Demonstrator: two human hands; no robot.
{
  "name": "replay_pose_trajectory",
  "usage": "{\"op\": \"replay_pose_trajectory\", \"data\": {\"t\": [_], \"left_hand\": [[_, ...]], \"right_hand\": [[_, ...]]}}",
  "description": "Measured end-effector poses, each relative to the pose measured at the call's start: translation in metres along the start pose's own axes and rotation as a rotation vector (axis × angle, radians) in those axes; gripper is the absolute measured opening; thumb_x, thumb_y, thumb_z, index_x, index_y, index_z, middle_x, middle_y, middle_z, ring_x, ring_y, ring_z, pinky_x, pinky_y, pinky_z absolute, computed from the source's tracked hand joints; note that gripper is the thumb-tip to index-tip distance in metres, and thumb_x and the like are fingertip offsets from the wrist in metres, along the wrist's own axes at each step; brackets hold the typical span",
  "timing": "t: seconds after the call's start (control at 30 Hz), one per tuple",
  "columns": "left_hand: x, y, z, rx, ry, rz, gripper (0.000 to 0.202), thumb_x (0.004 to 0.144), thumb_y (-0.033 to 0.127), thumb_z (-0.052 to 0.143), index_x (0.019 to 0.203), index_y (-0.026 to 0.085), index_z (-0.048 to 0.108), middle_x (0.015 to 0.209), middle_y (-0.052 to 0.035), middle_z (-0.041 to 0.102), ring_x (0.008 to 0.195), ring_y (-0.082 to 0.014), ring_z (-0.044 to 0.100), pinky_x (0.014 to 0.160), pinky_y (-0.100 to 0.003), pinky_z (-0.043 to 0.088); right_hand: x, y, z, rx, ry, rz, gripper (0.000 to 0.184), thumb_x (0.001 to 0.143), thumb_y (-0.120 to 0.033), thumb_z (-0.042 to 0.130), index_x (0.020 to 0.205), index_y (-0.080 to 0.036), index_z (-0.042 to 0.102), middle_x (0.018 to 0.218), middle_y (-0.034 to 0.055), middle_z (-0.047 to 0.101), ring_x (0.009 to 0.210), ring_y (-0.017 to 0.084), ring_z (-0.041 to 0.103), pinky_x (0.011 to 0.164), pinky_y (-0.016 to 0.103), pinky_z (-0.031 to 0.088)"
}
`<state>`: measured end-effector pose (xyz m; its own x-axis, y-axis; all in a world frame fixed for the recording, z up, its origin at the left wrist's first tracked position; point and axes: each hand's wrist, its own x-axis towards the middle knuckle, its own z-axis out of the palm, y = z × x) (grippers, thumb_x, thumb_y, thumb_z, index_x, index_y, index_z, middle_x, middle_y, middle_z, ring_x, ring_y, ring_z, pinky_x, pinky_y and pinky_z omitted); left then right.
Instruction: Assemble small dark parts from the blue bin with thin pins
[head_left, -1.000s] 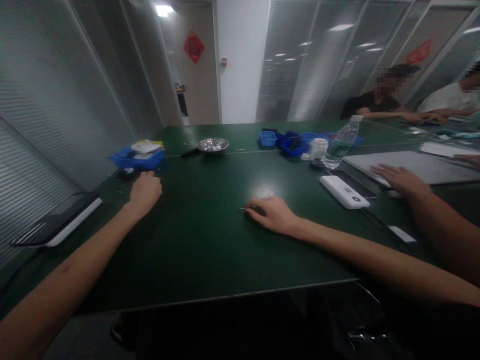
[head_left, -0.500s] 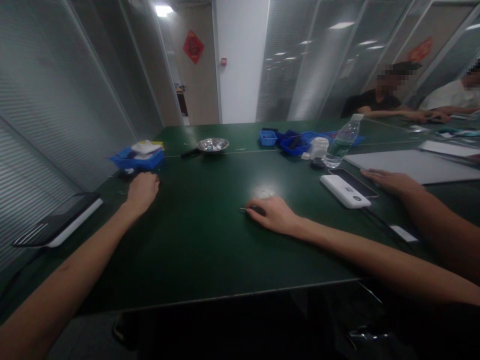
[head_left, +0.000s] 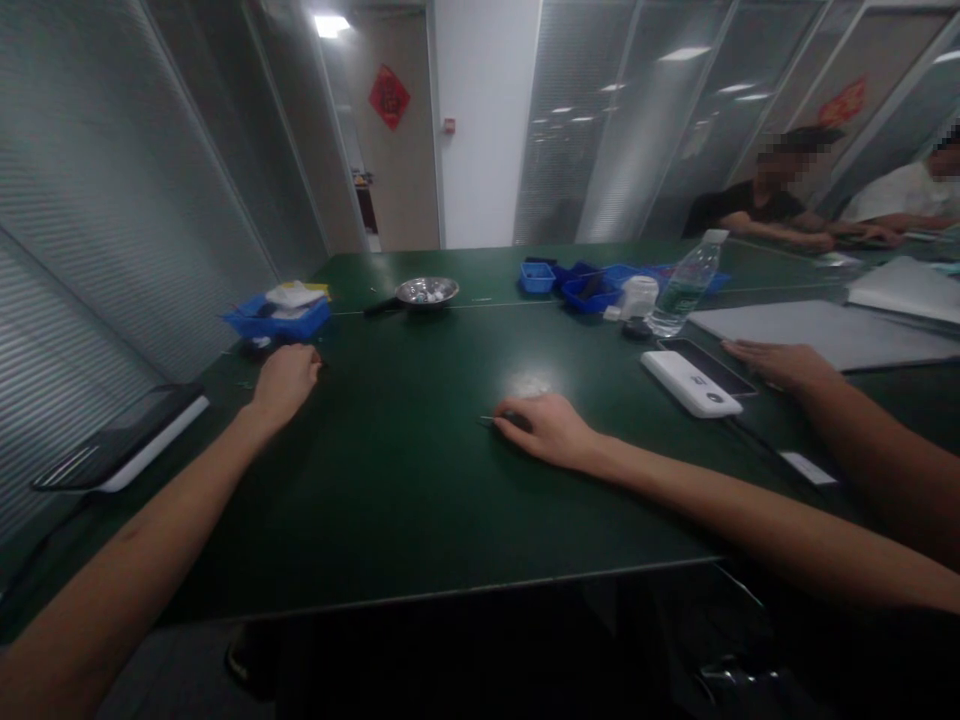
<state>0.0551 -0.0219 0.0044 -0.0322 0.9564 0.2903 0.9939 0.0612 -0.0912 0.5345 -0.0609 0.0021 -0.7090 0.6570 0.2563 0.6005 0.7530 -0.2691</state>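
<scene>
Head view — A: any readable writing?
B: No. Red door hanging (head_left: 389, 97) carries a character, too blurred. Water bottle (head_left: 682, 285) label is unreadable, and so are the marks on the white power bank (head_left: 690, 383).
A: Counts?
B: One metal bowl (head_left: 426, 291), one bottle, one power bank, one phone (head_left: 709, 367) beside it. One blue bin (head_left: 276, 318) at left; the blue cluster at upper centre I can't count.
A: Hands?
B: Right hand (head_left: 551, 428), frame centre, grip closed over a small dark tool (head_left: 514, 420) on the green worktop (head_left: 405, 500), with a thin tip poking out left. Left hand (head_left: 283, 385) sits just below the left bin, fingers curled together; can't tell if anything is inside. A co-worker's hand (head_left: 780, 362) lies flat at right.
</scene>
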Motion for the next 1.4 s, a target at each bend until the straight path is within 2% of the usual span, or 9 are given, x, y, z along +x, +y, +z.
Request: {"op": "replay_pose_trajectory", "data": {"t": [0.27, 0.53, 0.73, 0.83, 0.97, 1.07, 1.2, 1.3, 1.4], "left_hand": [[0.003, 0.003, -0.001, 0.096, 0.003, 0.084, 0.026, 0.089, 0.017, 0.047, 0.097, 0.012, 0.071, 0.105, -0.022, 0.07, 0.102, -0.037, 0.065, 0.088, -0.045, 0.05], [-0.004, 0.002, -0.007, 0.011, 0.031, 0.013, 0.028, 0.095, 0.03, 0.047, 0.099, 0.016, 0.07, 0.113, -0.019, 0.07, 0.107, -0.0347, 0.063, 0.09, -0.044, 0.05], [-0.005, 0.001, -0.002, -0.087, -0.018, -0.101, 0.027, 0.096, 0.034, 0.05, 0.107, 0.016, 0.068, 0.111, -0.0163, 0.073, 0.1, -0.0333, 0.069, 0.081, -0.041, 0.052], [-0.002, 0.007, 0.001, -0.154, -0.001, -0.047, 0.026, 0.094, 0.033, 0.055, 0.108, 0.016, 0.069, 0.113, -0.0154, 0.073, 0.103, -0.0332, 0.069, 0.083, -0.041, 0.052], [-0.005, 0.046, -0.005, -0.455, -0.027, 0.141, 0.021, 0.093, 0.033, 0.063, 0.105, 0.019, 0.073, 0.11, -0.0099, 0.074, 0.1, -0.0273, 0.069, 0.087, -0.039, 0.053], [-0.022, 0.099, -0.017, -0.721, -0.116, 0.361, 0.021, 0.094, 0.036, 0.065, 0.105, 0.021, 0.074, 0.109, -0.0077, 0.073, 0.094, -0.0231, 0.069, 0.081, -0.036, 0.054], [-0.052, 0.163, -0.034, -0.893, -0.202, 0.604, 0.018, 0.097, 0.036, 0.064, 0.104, 0.022, 0.073, 0.106, -0.0062, 0.072, 0.091, -0.0203, 0.066, 0.078, -0.034, 0.052], [-0.067, 0.185, -0.041, -0.925, -0.212, 0.671, 0.015, 0.098, 0.032, 0.064, 0.107, 0.023, 0.071, 0.108, -0.0058, 0.07, 0.096, -0.0205, 0.065, 0.081, -0.034, 0.052], [-0.073, 0.189, -0.043, -0.917, -0.204, 0.677, 0.016, 0.098, 0.031, 0.065, 0.111, 0.024, 0.069, 0.11, -0.0062, 0.069, 0.1, -0.0219, 0.064, 0.084, -0.035, 0.052]], "right_hand": [[0.0, -0.003, -0.004, 0.031, -0.018, 0.001, 0.03, 0.105, -0.041, 0.051, 0.117, -0.02, 0.069, 0.083, 0.0033, 0.072, 0.065, 0.014, 0.061, 0.064, 0.026, 0.04], [-0.001, -0.003, -0.003, 0.015, -0.006, -0.009, 0.03, 0.105, -0.041, 0.051, 0.117, -0.02, 0.07, 0.083, 0.0037, 0.072, 0.065, 0.015, 0.061, 0.065, 0.028, 0.041], [0.0, -0.001, -0.001, 0.021, -0.001, -0.005, 0.031, 0.105, -0.042, 0.051, 0.118, -0.021, 0.069, 0.083, 0.0025, 0.072, 0.067, 0.015, 0.062, 0.067, 0.028, 0.041], [0.0, 0.0, -0.001, 0.029, 0.0, -0.008, 0.031, 0.105, -0.042, 0.051, 0.118, -0.02, 0.069, 0.084, 0.0028, 0.072, 0.067, 0.015, 0.062, 0.067, 0.028, 0.041], [0.0, -0.001, -0.002, 0.048, 0.002, -0.017, 0.03, 0.105, -0.042, 0.051, 0.118, -0.021, 0.068, 0.088, 0.0034, 0.073, 0.07, 0.016, 0.063, 0.068, 0.028, 0.041], [-0.001, -0.003, -0.003, 0.045, 0.016, -0.027, 0.031, 0.105, -0.043, 0.051, 0.118, -0.021, 0.068, 0.09, 0.0041, 0.074, 0.071, 0.016, 0.064, 0.067, 0.028, 0.041], [-0.003, -0.005, -0.004, 0.045, 0.014, -0.085, 0.031, 0.106, -0.042, 0.049, 0.119, -0.021, 0.068, 0.094, 0.0052, 0.074, 0.073, 0.016, 0.065, 0.067, 0.028, 0.042], [-0.005, -0.005, -0.003, 0.039, -0.009, -0.143, 0.031, 0.107, -0.041, 0.048, 0.12, -0.021, 0.067, 0.096, 0.0052, 0.074, 0.073, 0.016, 0.065, 0.067, 0.027, 0.042], [-0.006, -0.005, -0.003, 0.021, -0.028, -0.186, 0.032, 0.107, -0.041, 0.047, 0.121, -0.02, 0.066, 0.098, 0.0053, 0.073, 0.075, 0.016, 0.065, 0.066, 0.027, 0.042]]}}
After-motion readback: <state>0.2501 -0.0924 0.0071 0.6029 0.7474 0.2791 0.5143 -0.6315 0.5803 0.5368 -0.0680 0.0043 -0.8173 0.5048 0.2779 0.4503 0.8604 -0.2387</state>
